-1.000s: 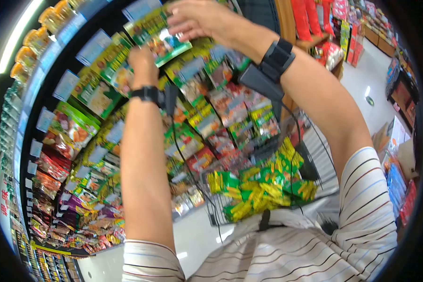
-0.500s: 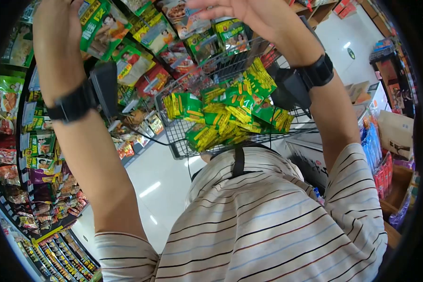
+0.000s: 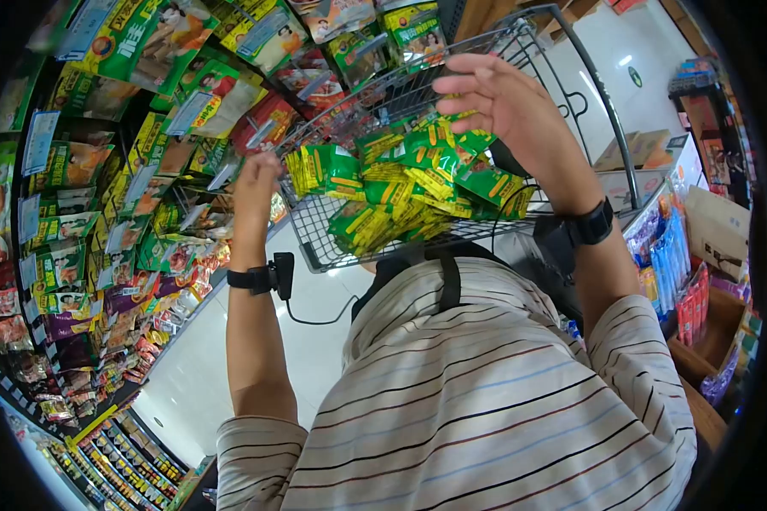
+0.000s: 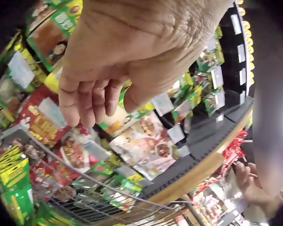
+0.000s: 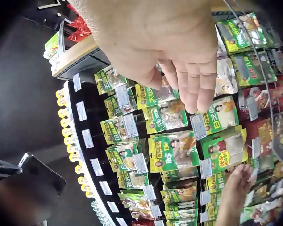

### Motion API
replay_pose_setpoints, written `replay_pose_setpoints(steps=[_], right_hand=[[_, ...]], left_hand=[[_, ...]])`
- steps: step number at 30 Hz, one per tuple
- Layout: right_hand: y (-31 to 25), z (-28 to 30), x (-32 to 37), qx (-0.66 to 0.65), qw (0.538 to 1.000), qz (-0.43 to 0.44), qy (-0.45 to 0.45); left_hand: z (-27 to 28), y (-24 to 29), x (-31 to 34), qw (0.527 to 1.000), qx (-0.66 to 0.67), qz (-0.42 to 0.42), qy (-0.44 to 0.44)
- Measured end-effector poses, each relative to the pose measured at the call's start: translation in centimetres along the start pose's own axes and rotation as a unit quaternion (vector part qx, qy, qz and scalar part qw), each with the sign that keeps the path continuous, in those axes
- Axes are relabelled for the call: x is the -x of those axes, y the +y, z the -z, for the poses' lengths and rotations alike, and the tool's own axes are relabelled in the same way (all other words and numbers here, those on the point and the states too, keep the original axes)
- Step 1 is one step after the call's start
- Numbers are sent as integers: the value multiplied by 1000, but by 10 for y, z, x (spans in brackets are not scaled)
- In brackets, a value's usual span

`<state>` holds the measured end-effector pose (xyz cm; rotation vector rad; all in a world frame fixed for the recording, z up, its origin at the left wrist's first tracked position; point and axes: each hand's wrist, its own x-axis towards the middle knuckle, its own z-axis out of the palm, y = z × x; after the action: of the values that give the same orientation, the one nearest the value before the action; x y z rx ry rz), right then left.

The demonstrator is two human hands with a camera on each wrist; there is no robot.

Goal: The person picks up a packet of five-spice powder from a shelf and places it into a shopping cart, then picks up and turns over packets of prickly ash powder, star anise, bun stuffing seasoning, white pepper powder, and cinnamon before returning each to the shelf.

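Observation:
In the head view the left hand (image 3: 257, 183) is beside the hanging packets, near the cart's left rim, its fingers loosely bent; nothing shows in it. The right hand (image 3: 507, 106) is over the far right part of the wire cart (image 3: 311, 247), its fingers spread and holding nothing. Green and yellow packets (image 3: 418, 183) lie in a heap in the cart. The left wrist view has the left hand (image 4: 132, 52) with fingers hanging loosely above the cart edge. The right hand (image 5: 165, 52) hangs with relaxed fingers in front of the shelf packets in the right wrist view.
Racks of hanging packets (image 3: 149, 43) with price tags line the left side. Cardboard boxes (image 3: 716, 230) and blue packages (image 3: 669, 255) stand at the right. Pale floor (image 3: 315, 332) shows below the cart. A person with a phone (image 5: 42, 174) is at lower left in the right wrist view.
Both hands have come down from the upper shelf packets toward the cart. The head view has shifted, bringing the cart higher in the picture; the left hand has moved right since half a second ago.

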<state>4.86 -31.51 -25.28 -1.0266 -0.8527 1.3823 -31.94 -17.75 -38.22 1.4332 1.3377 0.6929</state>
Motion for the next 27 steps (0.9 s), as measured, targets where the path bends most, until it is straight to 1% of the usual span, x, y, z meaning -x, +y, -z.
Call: replay_pose_setpoints(steps=[2,5,7,10,12,14,15,16,17,18,20,21,22,25,26,27], right_hand=[[4,5,13,-14,999,-4,32],[4,12,34,0,997,-18,79],[3,19,47,6,994,-31,105],[-1,30,69,20,988,-42,149],[-1,39,83,35,982,-47,181],[4,51,93,30,980,-60,186],[8,55,95,27,980,-65,188],[13,58,96,31,974,-85,210],[20,60,96,26,974,-91,208],[27,60,94,19,974,-97,205],[37,53,88,15,969,-119,216],[42,48,84,15,969,-130,210],[46,43,79,17,969,-140,204],[61,38,69,22,968,-168,183],[65,36,68,18,969,-175,176],[69,36,66,14,969,-181,168]], left_hand=[[1,-49,-9,999,-44,22,-23],[-13,-84,-10,996,-24,86,-9],[-20,-106,-16,994,-15,104,-38],[-33,-128,-18,987,-10,146,-70],[-43,-144,-21,985,-2,158,-69],[-57,-152,-22,980,-1,185,-76],[-64,-152,-22,976,-9,190,-106],[-69,-152,-22,971,-17,196,-134],[-74,-152,-21,966,-27,201,-162],[-82,-153,-19,965,-46,180,-184],[-101,-155,-17,957,-48,178,-224],[-110,-166,-20,952,-49,176,-245],[-120,-182,-27,945,-113,126,-279],[-152,-180,-21,919,-178,7,-351],[-166,-180,-24,875,-267,18,-404],[-176,-181,-20,852,-319,-12,-414]])
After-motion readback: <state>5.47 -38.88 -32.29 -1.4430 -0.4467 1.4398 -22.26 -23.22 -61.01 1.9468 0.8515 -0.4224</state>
